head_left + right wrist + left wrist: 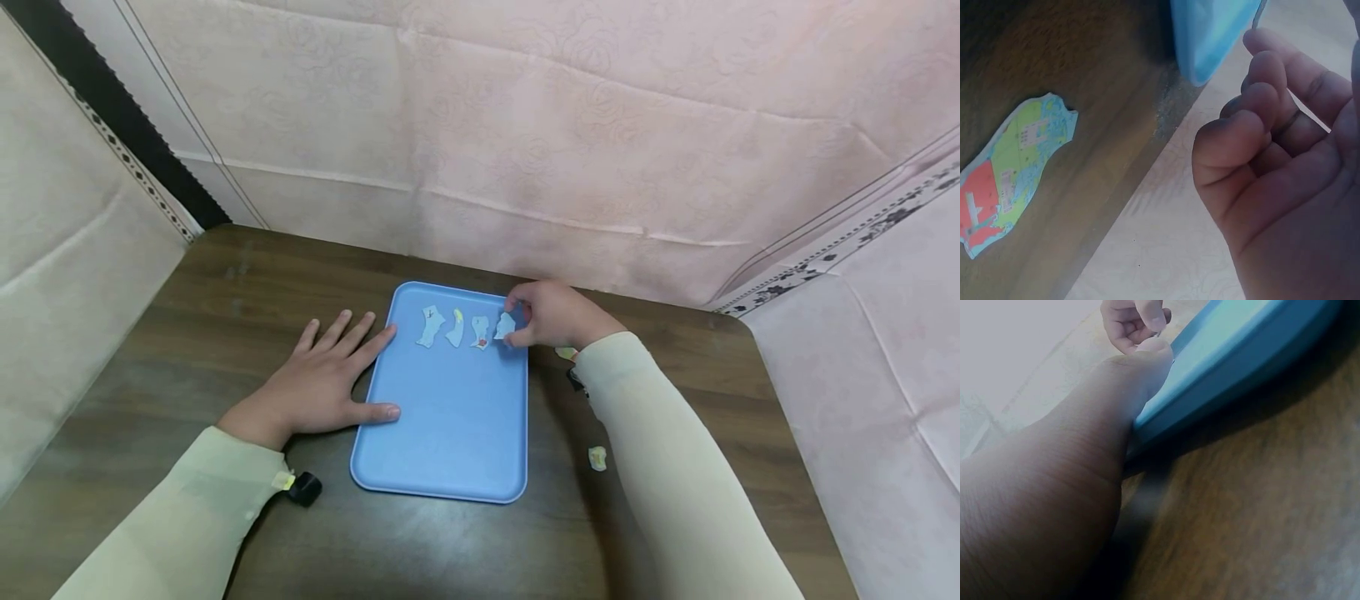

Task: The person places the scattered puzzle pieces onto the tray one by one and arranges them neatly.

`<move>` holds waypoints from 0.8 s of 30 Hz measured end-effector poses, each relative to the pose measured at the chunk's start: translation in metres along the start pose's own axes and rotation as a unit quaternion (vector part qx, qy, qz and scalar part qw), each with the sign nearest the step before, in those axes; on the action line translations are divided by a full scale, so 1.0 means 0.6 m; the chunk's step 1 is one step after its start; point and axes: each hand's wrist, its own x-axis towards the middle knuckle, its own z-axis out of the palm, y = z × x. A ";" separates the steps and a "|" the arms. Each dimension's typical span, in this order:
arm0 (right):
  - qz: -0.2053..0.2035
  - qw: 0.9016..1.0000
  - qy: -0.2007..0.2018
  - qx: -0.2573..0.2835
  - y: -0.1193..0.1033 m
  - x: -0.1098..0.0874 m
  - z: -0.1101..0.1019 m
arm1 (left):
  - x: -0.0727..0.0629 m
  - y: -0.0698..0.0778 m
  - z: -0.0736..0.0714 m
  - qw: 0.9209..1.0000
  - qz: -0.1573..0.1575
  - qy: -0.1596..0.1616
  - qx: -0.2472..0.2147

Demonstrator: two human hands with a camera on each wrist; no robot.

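Note:
A blue tray lies on the table. Three light-blue printed puzzle pieces sit in a row near its far edge: a jagged one, a curved one with a yellow tip and one with a red spot. At the right end of that row, my right hand pinches another puzzle piece between thumb and finger; only its thin edge shows in the right wrist view. My left hand is spread flat at the tray's left side, its thumb over the rim.
On the brown wooden table, right of the tray, lie a small yellowish puzzle piece and a green and red map piece, partly hidden by the right sleeve in the head view. Pale patterned cloth hangs behind the table.

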 end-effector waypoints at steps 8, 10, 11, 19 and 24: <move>0.022 0.999 -0.023 -0.027 -0.005 0.009 0.009 | 0.000 0.000 -0.002 1.000 0.000 -0.001 -0.001; 0.021 0.999 -0.026 -0.032 -0.006 0.011 0.011 | 0.000 0.000 -0.002 1.000 0.001 -0.001 -0.002; 0.021 0.999 -0.026 -0.034 -0.006 0.012 0.013 | 0.000 0.000 -0.002 1.000 0.001 0.000 -0.002; 0.022 0.998 -0.036 -0.043 -0.006 0.012 0.016 | -0.001 0.001 -0.002 1.000 0.002 -0.001 -0.003; 0.019 0.998 -0.039 -0.051 -0.004 0.013 0.018 | -0.001 0.001 -0.002 1.000 0.001 -0.001 -0.001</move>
